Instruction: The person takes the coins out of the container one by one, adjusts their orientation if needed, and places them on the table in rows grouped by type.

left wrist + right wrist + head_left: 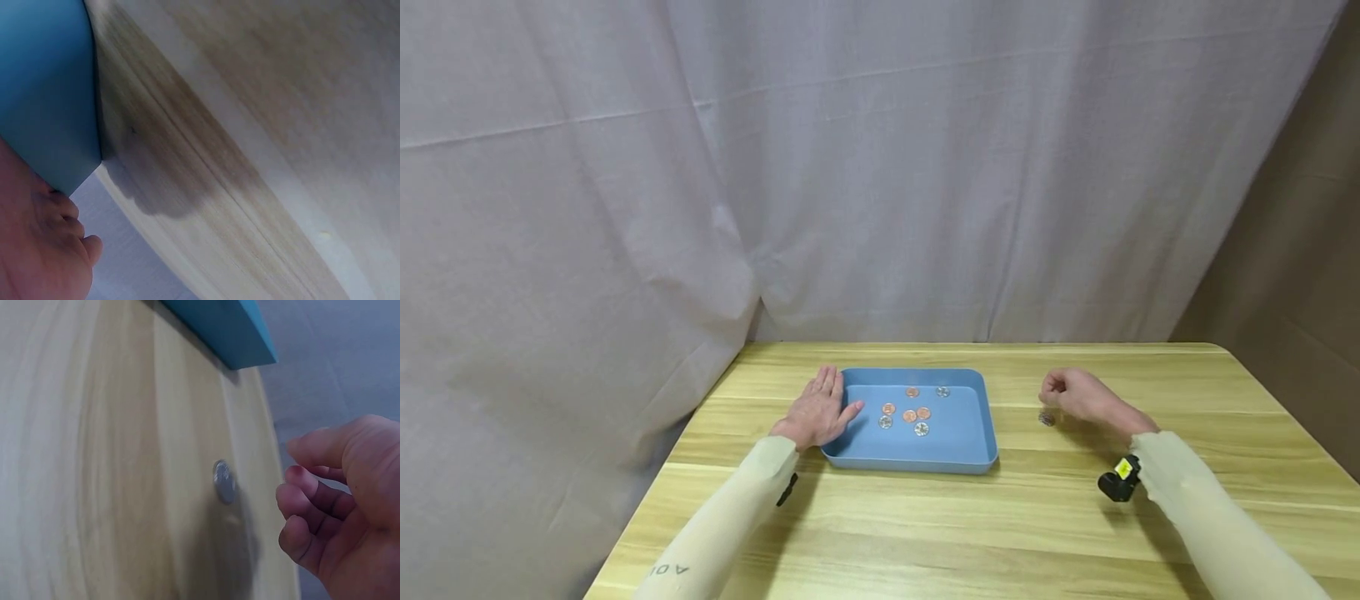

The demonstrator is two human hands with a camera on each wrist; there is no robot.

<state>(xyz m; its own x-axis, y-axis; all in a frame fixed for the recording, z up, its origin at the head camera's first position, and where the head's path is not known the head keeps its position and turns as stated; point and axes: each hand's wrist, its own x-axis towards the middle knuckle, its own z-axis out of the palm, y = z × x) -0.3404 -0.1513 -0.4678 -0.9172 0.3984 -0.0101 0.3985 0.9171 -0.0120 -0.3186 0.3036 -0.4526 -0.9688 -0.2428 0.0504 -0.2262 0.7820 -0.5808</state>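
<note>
A shallow blue tray [925,465] lies on the wooden table, with several copper coins [889,408] and silver coins [921,429] spread over its floor. My left hand [816,410] rests on the tray's left rim, its fingers extended along the outside and the thumb reaching over the inside. To the right of the tray, my right hand [1078,395] hovers just above a small silver coin pile [1047,419] on the table. In the right wrist view its fingers [297,503] are loosely bent, with nothing visible between thumb and fingertips; the silver coins [224,481] lie apart from them.
The wooden table [925,533] extends in front of the tray and to its right. A grey curtain [880,208] hangs behind the table's back edge, and a brown panel [1285,317] stands at the right side.
</note>
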